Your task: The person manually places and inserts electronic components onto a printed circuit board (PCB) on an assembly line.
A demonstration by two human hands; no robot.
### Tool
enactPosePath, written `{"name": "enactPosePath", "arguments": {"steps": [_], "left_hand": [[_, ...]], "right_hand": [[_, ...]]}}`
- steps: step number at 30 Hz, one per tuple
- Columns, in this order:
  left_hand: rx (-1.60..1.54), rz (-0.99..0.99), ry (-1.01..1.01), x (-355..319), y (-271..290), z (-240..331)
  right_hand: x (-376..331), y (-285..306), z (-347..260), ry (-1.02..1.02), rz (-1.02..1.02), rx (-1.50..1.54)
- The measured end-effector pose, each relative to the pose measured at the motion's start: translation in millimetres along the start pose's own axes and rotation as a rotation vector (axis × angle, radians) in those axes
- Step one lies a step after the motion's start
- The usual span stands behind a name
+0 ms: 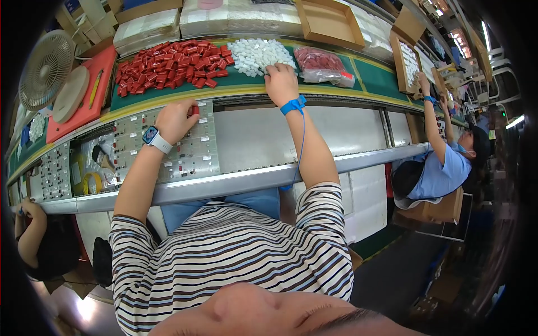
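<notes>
My left hand (176, 121), with a watch on its wrist, is over a panel of circuit boards (190, 159). Its thumb and fingers close on a small red block-shaped component (194, 110) at the panel's far edge. My right hand (282, 84) reaches across the rail to a heap of small white blocks (255, 55). Its fingers curl down at the heap's near right edge; whatever they grip is hidden. A blue wrist strap (293, 105) with a cord circles the right wrist. Left of the white heap lies a larger pile of red components (168, 66).
A clear bag of dark red parts (322, 66) lies right of the white heap. Behind stand an open cardboard box (329, 23) and wrapped white stacks. A fan (46, 70) and red board (101, 92) are far left. Co-workers sit at both sides; a metal rail (246, 178) runs in front.
</notes>
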State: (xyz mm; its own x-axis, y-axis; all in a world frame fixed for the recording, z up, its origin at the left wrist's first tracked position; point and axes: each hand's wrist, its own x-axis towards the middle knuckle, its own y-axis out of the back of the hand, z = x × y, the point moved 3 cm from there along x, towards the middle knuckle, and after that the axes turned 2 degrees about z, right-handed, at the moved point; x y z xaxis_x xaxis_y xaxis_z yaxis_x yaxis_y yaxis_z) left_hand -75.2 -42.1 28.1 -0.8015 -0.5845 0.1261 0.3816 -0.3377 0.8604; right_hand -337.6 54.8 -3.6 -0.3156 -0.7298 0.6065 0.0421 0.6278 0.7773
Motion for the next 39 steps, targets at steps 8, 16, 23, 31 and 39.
{"name": "enactPosePath", "arguments": {"steps": [8,16,23,31,39], "left_hand": [[0.066,-0.007,-0.004,-0.2,-1.7,-1.5],[0.092,0.021,-0.09,-0.4,-2.5,-0.8],[0.149,-0.003,-0.11,1.3,-7.2,-3.7],[0.183,-0.026,-0.122,2.6,-8.8,-2.5],[0.175,0.004,-0.256,4.7,-4.8,4.0]], "right_hand": [[4.0,-5.0,-5.0,0.057,0.011,0.008],[5.5,-5.6,-6.9,0.065,0.039,0.022],[6.8,-6.8,-6.8,0.056,0.037,0.029],[7.5,-4.9,-7.2,0.052,0.049,0.041],[6.3,-2.8,-6.7,0.014,0.032,0.056]]}}
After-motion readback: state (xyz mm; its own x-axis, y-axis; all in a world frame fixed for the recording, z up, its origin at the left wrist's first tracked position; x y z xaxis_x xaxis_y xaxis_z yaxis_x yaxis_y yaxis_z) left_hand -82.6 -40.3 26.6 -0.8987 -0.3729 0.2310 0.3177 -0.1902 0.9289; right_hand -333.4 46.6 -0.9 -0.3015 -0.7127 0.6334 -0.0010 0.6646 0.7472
